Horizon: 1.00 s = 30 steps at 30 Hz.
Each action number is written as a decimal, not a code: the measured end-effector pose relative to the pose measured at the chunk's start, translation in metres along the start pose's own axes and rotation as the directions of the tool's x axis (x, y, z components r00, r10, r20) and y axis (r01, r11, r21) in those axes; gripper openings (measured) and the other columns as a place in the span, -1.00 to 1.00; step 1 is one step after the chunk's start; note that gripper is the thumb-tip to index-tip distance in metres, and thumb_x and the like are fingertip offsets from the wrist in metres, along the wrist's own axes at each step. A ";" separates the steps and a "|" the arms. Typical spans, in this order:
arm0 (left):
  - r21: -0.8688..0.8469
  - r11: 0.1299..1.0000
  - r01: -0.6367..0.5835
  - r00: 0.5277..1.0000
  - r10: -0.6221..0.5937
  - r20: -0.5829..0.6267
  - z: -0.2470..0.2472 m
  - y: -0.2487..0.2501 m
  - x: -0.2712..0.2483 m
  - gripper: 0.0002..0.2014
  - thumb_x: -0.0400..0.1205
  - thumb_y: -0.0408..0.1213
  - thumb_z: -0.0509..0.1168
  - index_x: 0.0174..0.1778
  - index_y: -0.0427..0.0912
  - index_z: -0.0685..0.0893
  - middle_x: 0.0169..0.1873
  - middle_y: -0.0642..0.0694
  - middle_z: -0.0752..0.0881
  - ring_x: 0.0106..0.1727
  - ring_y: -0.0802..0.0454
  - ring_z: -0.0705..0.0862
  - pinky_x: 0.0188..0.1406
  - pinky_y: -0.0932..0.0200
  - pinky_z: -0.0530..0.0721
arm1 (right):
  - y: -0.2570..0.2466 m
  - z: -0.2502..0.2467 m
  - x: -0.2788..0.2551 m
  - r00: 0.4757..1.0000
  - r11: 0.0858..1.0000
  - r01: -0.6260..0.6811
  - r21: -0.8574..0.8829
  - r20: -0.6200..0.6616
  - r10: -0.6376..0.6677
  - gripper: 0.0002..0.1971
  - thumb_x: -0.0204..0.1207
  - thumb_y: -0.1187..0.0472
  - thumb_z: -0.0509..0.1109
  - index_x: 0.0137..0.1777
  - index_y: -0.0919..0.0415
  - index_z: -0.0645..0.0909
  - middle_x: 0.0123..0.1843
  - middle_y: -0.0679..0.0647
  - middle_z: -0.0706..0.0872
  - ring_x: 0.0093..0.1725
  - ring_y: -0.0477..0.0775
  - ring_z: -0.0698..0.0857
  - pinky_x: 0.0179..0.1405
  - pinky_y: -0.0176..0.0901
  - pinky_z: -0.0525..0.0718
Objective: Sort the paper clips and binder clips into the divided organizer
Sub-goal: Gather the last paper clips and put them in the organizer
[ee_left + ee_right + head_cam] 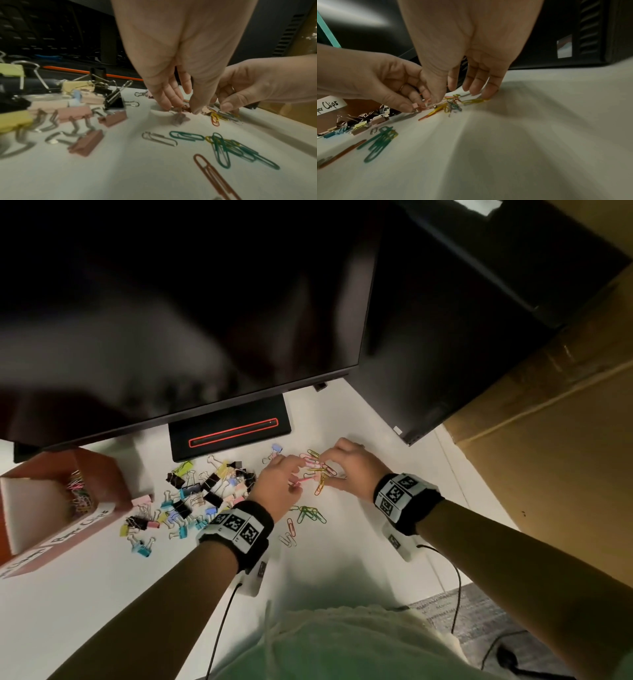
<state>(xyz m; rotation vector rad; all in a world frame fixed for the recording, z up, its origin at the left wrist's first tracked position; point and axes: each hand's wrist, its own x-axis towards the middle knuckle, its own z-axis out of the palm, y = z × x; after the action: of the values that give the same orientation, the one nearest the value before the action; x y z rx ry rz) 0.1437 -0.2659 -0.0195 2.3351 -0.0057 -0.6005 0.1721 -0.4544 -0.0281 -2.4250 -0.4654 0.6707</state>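
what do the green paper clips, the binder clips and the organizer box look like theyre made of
Green paper clips: bent wire with a smooth coloured coating, probably vinyl over metal.
Binder clips: matt painted bodies, likely sheet metal, with shiny bare wire handles that glint.
Organizer box: looks like brown cardboard, dull flat walls, with a white handwritten paper label.

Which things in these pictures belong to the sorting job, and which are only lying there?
Belong to the job:
organizer
binder clips
green paper clips
mixed paper clips under the left hand and the right hand

Only lying there:
monitor
monitor base
cardboard box
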 end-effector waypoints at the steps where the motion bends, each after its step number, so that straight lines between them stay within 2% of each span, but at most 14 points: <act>1: -0.025 1.000 -0.004 1.000 0.004 -0.023 -0.001 -0.003 -0.001 -0.61 0.46 -0.56 0.34 0.17 -0.16 0.59 0.09 -0.13 0.57 -0.06 0.01 0.71 0.09 0.11 0.70 | -0.003 0.000 0.002 1.000 1.000 0.019 -0.010 0.006 -0.019 -0.60 0.42 0.09 0.49 0.26 0.07 0.60 0.13 0.10 0.56 0.09 0.13 0.60 0.09 0.01 0.66; 4: -0.046 0.999 -0.024 0.997 0.021 -0.081 -0.005 -0.010 -0.005 -0.70 0.45 -0.61 0.31 0.04 -0.24 0.65 0.09 -0.14 0.55 0.00 -0.04 0.71 0.09 0.06 0.72 | -0.012 0.004 0.010 0.994 0.987 0.102 -0.123 0.059 -0.096 -0.63 0.44 0.12 0.46 0.26 0.07 0.62 0.14 0.14 0.59 0.13 0.20 0.59 0.12 0.01 0.61; 8: -0.056 0.998 -0.023 0.991 0.016 -0.131 -0.014 -0.016 -0.009 -0.70 0.46 -0.66 0.21 -0.04 -0.23 0.68 0.00 -0.07 0.55 -0.02 -0.06 0.72 0.07 0.08 0.72 | -0.016 0.006 0.017 0.994 0.983 0.082 -0.163 0.081 -0.069 -0.68 0.48 0.04 0.41 0.21 0.09 0.65 0.17 0.11 0.61 0.14 0.22 0.60 0.12 0.01 0.61; 11: -0.053 0.997 -0.059 0.976 0.047 -0.213 -0.023 -0.018 -0.011 -0.68 0.45 -0.66 0.17 -0.05 -0.24 0.69 -0.02 -0.10 0.60 -0.05 -0.03 0.72 -0.05 0.05 0.74 | -0.016 0.007 0.016 0.992 0.981 0.127 -0.147 0.043 -0.122 -0.75 0.52 0.04 0.37 0.13 0.09 0.71 0.11 0.10 0.65 0.07 0.22 0.64 0.08 0.00 0.64; 13: -0.053 0.997 -0.056 0.965 0.041 -0.257 -0.030 -0.016 -0.013 -0.70 0.50 -0.62 0.16 -0.02 -0.23 0.68 0.00 -0.09 0.61 -0.03 0.02 0.70 -0.22 0.17 0.71 | -0.014 0.008 0.014 0.990 0.982 0.144 -0.127 0.011 -0.143 -0.78 0.52 0.07 0.37 0.08 0.10 0.74 0.08 0.10 0.68 0.02 0.22 0.66 0.05 -0.01 0.64; 14: -0.060 0.997 -0.053 0.960 0.035 -0.277 -0.034 -0.014 -0.013 -0.71 0.52 -0.60 0.16 -0.02 -0.21 0.68 0.01 -0.07 0.61 -0.03 0.03 0.69 -0.24 0.18 0.70 | -0.013 0.008 0.014 0.989 0.983 0.144 -0.112 -0.009 -0.146 -0.79 0.51 0.08 0.38 0.06 0.11 0.75 0.06 0.10 0.69 0.00 0.23 0.67 0.05 -0.01 0.65; 16: -0.035 0.998 -0.049 0.957 0.037 -0.289 -0.039 -0.012 -0.014 -0.73 0.55 -0.57 0.16 -0.03 -0.16 0.67 0.01 -0.03 0.56 -0.08 0.03 0.66 -0.26 0.09 0.72 | -0.013 0.007 0.013 0.985 0.983 0.161 -0.088 -0.052 -0.166 -0.81 0.51 0.11 0.38 0.03 0.12 0.76 0.03 0.08 0.71 -0.07 0.20 0.68 0.01 -0.01 0.67; 18: 0.052 0.997 -0.061 0.966 0.072 -0.247 -0.041 -0.011 -0.015 -0.75 0.57 -0.53 0.18 0.00 -0.15 0.65 0.04 0.00 0.52 -0.11 0.04 0.62 -0.28 0.11 0.70 | -0.012 0.003 0.014 0.978 0.983 0.175 -0.060 -0.105 -0.181 -0.82 0.51 0.13 0.37 0.02 0.13 0.76 -0.01 0.06 0.72 -0.15 0.13 0.68 -0.05 -0.06 0.69; 20: 0.151 0.983 -0.105 0.976 0.131 -0.176 -0.040 -0.011 -0.019 -0.78 0.56 -0.48 0.23 0.05 -0.15 0.64 0.13 0.00 0.54 -0.06 0.07 0.59 -0.20 0.22 0.63 | -0.010 -0.006 0.016 0.971 0.987 0.152 -0.043 -0.178 -0.157 -0.82 0.53 0.14 0.35 0.01 0.14 0.74 -0.01 0.06 0.73 -0.14 0.09 0.68 -0.06 -0.10 0.69; 22: 0.189 0.967 -0.168 0.970 0.197 -0.146 -0.034 -0.011 -0.024 -0.79 0.54 -0.42 0.31 0.07 -0.14 0.64 0.17 -0.03 0.55 0.03 0.05 0.60 0.03 0.22 0.60 | -0.004 -0.015 0.018 0.966 0.995 0.093 -0.030 -0.241 -0.098 -0.83 0.55 0.15 0.34 0.04 0.13 0.72 0.01 0.05 0.71 -0.09 0.12 0.68 -0.03 -0.08 0.68; 24: 0.175 0.959 -0.220 0.964 0.241 -0.109 -0.027 -0.011 -0.030 -0.74 0.52 -0.35 0.37 0.13 -0.14 0.62 0.19 -0.05 0.55 0.18 0.05 0.57 0.23 0.29 0.47 | 0.004 -0.021 0.019 0.976 1.000 0.017 -0.016 -0.218 -0.020 -0.81 0.57 0.14 0.33 0.11 0.12 0.69 0.07 0.05 0.68 -0.05 0.11 0.65 0.00 -0.11 0.65; 26: 0.153 0.957 -0.246 0.966 0.254 -0.035 -0.020 -0.013 -0.037 -0.62 0.50 -0.28 0.41 0.24 -0.12 0.58 0.24 -0.05 0.52 0.25 0.08 0.53 0.27 0.35 0.39 | 0.010 -0.022 0.016 0.984 0.999 -0.019 -0.032 -0.176 0.013 -0.75 0.56 0.10 0.34 0.20 0.09 0.64 0.14 0.04 0.64 0.01 0.09 0.62 0.08 -0.10 0.60; 28: 0.147 0.959 -0.241 0.971 0.239 0.031 -0.015 -0.018 -0.044 -0.50 0.46 -0.22 0.46 0.32 -0.07 0.52 0.29 -0.01 0.47 0.26 0.12 0.50 0.32 0.30 0.44 | 0.015 -0.020 0.011 0.981 0.996 -0.012 -0.086 -0.196 -0.005 -0.69 0.52 0.06 0.37 0.25 0.07 0.61 0.18 0.05 0.61 0.12 0.11 0.59 0.18 -0.02 0.58; 30: 0.173 0.963 -0.208 0.978 0.203 0.046 -0.010 -0.024 -0.051 -0.39 0.39 -0.15 0.52 0.35 -0.02 0.48 0.30 0.02 0.44 0.28 0.13 0.47 0.38 0.10 0.50 | 0.019 -0.020 0.003 0.977 0.993 -0.031 -0.117 -0.215 0.005 -0.60 0.46 0.00 0.42 0.28 0.04 0.57 0.20 0.05 0.57 0.19 0.12 0.55 0.23 0.05 0.56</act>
<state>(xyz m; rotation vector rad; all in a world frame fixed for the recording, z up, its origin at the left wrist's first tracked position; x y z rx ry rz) 0.0984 -0.2329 -0.0072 2.4562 -0.3229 -0.5466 0.1887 -0.4765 -0.0270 -2.5813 -0.4057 0.3911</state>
